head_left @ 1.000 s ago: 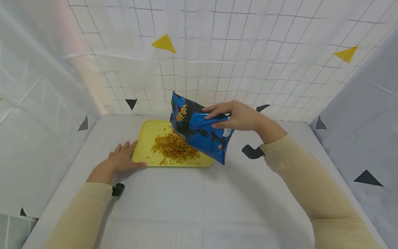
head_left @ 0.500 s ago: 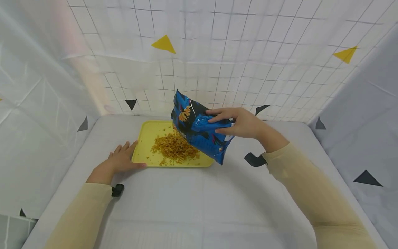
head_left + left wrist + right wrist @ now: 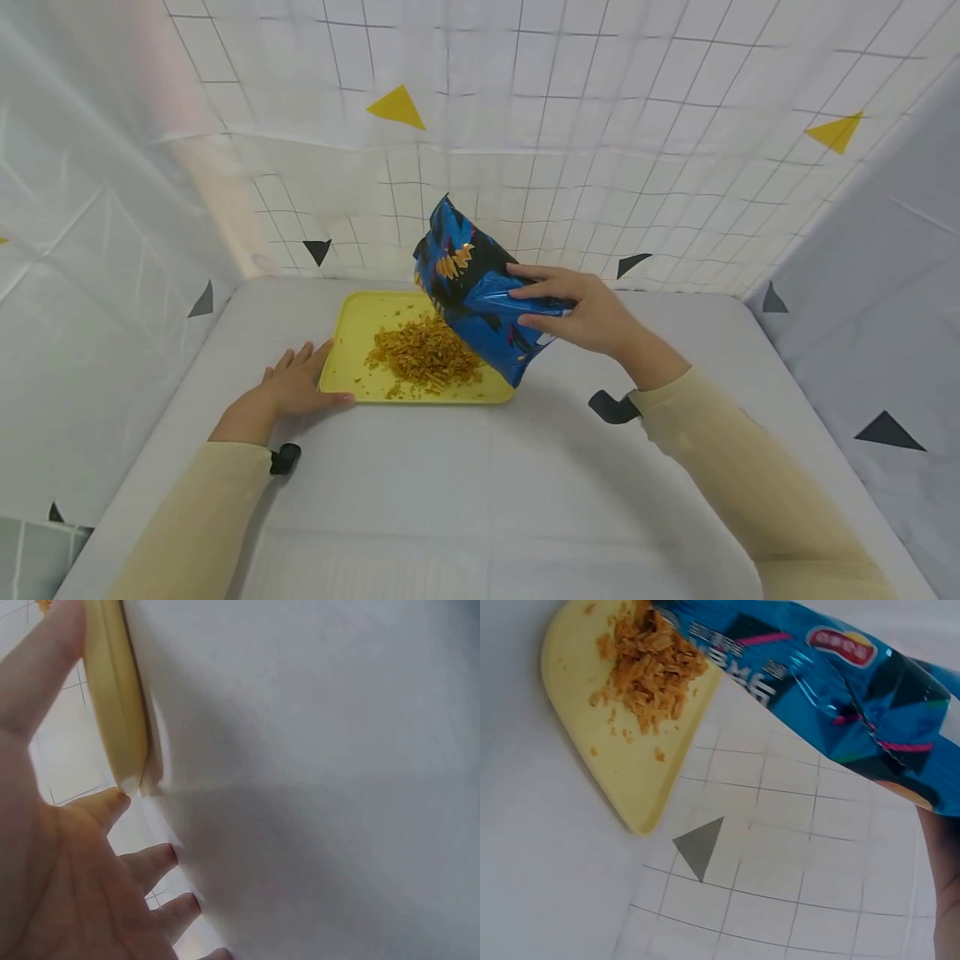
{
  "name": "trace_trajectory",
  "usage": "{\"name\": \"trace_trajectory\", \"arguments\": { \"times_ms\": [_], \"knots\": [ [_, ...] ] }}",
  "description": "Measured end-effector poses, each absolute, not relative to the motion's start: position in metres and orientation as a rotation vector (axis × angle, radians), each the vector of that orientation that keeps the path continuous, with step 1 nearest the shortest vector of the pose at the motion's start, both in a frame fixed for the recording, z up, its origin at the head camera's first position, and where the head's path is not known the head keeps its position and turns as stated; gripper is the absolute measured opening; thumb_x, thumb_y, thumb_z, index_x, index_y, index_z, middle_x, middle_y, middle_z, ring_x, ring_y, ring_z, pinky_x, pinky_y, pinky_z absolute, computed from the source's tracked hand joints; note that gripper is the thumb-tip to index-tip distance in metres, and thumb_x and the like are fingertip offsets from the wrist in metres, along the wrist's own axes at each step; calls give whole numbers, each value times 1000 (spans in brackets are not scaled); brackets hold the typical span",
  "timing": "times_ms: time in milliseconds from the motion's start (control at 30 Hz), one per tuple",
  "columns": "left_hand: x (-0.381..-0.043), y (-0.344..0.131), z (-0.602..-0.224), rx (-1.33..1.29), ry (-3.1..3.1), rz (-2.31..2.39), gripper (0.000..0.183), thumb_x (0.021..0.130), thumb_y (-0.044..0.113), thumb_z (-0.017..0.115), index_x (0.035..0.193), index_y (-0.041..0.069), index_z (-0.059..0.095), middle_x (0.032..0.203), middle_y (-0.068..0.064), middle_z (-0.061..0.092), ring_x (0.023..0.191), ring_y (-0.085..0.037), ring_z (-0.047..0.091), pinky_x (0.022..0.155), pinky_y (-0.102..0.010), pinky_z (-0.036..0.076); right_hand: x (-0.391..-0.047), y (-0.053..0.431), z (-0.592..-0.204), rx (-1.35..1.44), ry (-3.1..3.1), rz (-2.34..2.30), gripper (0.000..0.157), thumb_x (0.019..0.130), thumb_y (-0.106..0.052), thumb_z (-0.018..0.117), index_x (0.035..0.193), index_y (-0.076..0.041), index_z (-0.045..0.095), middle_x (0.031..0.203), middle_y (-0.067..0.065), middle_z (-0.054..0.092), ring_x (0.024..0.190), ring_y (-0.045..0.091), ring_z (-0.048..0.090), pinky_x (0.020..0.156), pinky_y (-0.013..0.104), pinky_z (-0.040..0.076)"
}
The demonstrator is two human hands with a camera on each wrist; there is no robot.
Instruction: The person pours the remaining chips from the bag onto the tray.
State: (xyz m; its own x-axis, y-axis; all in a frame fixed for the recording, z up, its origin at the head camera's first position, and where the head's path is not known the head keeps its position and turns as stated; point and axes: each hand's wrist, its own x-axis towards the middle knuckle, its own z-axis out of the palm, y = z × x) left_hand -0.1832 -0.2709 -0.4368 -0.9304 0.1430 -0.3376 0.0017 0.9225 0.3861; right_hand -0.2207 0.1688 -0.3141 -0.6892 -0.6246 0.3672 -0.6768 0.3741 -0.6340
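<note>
My right hand (image 3: 588,312) grips a blue-and-black chip bag (image 3: 480,321) by its side, fingers spread over the crinkled film. The bag is held tilted over the right part of a yellow tray (image 3: 347,354), its lower left side facing a heap of broken chips (image 3: 423,354). In the right wrist view, one end of the bag (image 3: 840,705) overlaps the crumbs (image 3: 656,675). At the tray's near left corner rests my left hand (image 3: 292,387), thumb along the front edge and fingers spread at the left side. The left wrist view shows the tray's edge (image 3: 116,697) between thumb and index finger.
A white cloth (image 3: 405,492) covers the table beneath the tray. Behind it rises a white grid-patterned curtain (image 3: 585,192) with yellow and black triangles. Plain pale sheets (image 3: 862,333) hang at both sides.
The bag's top end has risen and shifted right, and its lower corner has moved left, tilting it more steeply. My right hand has lowered slightly. Left hand and tray have stayed put.
</note>
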Motion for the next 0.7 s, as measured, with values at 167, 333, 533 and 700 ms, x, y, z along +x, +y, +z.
{"name": "trace_trajectory", "arguments": {
  "times_ms": [167, 333, 533, 700],
  "knots": [
    [-184, -272, -438, 104, 2719, 547, 122, 79, 72, 68, 161, 5, 9, 160, -37, 4, 142, -62, -2, 107, -79, 3, -217, 169, -329, 1255, -2347, 1199, 40, 83, -2, 80, 122, -7, 73, 148, 5, 54, 137, 24, 49, 105, 37, 47],
    [-185, -273, -439, 104, 2718, 540, 122, 78, 72, 68, 161, 5, 9, 160, -37, 4, 142, -63, -2, 107, -79, 3, -213, 167, -342, 1274, -2249, 1213, 42, 79, 4, 81, 120, -5, 74, 146, 10, 55, 134, 27, 52, 104, 31, 47],
    [-185, -273, -439, 106, 2721, 528, 122, 78, 73, 67, 160, 4, 9, 159, -37, 5, 142, -63, -1, 107, -79, 4, -207, 164, -355, 1294, -2096, 1223, 40, 80, 1, 82, 119, -5, 74, 144, 16, 56, 131, 30, 55, 101, 28, 49],
    [-186, -274, -441, 105, 2722, 537, 123, 78, 74, 68, 161, 5, 9, 160, -36, 4, 142, -63, -2, 107, -79, 3, -203, 159, -364, 1356, -1892, 1178, 33, 93, -21, 74, 118, 0, 73, 140, 25, 56, 131, 33, 54, 105, 35, 47]
  ]
}}
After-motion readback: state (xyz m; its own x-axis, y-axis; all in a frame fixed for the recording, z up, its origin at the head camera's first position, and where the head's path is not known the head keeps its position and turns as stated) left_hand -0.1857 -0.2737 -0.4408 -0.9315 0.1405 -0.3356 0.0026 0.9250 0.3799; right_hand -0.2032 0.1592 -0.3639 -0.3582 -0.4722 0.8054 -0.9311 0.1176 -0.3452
